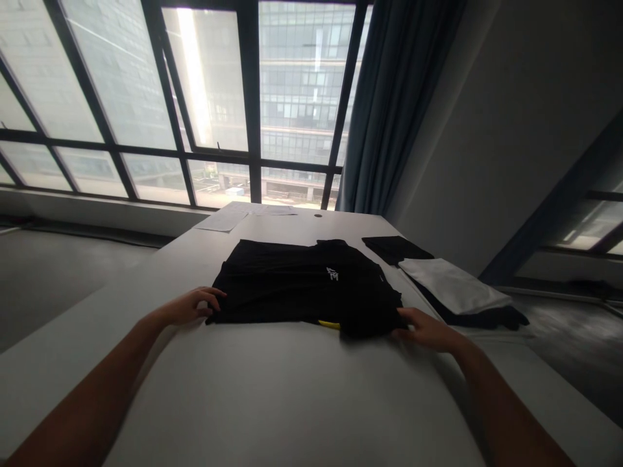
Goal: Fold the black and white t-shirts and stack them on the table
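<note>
A folded black garment with a small white logo lies flat on the white table; a yellow tag shows at its near edge. My left hand touches its near left corner, fingers curled at the fabric edge. My right hand rests at its near right corner, fingertips on the cloth. Whether either hand pinches the fabric is unclear.
To the right lie a folded white garment on dark cloth and another black folded piece. Sheets of paper sit at the table's far end. Large windows and a dark curtain stand behind.
</note>
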### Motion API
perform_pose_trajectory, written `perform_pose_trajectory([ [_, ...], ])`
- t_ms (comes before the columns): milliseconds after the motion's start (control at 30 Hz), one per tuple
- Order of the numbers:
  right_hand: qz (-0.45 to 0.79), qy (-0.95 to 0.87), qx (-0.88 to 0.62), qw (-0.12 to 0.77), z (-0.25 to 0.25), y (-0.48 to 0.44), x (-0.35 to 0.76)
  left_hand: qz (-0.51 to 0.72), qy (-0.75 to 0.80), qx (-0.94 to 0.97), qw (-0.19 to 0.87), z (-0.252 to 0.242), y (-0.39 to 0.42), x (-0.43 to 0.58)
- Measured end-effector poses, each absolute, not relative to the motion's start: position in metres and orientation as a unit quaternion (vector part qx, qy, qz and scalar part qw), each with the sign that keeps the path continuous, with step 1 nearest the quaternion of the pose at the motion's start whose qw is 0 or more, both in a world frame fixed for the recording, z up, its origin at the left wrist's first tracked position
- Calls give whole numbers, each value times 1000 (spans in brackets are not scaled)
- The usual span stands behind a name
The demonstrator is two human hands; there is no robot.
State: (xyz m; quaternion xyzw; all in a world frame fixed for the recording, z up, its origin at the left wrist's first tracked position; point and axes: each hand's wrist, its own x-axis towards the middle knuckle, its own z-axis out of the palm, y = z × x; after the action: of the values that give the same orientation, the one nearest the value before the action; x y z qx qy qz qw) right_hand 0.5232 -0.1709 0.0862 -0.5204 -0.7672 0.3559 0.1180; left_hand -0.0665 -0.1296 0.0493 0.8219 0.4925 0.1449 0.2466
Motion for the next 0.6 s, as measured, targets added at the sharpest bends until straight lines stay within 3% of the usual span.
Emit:
perform_pose_trajectory([
  [267,480,-737,-469,81,118,-187,542,164,434,805,370,78,-139,-75],
  [367,403,-712,-530,224,113,-167,542,256,487,734,399,74,-133,-68],
  [467,262,-628,-626,380,89,-138,544,382,560,645,352,65,-126,-56],
  [600,210,-603,-694,334,52,-122,552,380,605,612,340,48,-120,-53],
])
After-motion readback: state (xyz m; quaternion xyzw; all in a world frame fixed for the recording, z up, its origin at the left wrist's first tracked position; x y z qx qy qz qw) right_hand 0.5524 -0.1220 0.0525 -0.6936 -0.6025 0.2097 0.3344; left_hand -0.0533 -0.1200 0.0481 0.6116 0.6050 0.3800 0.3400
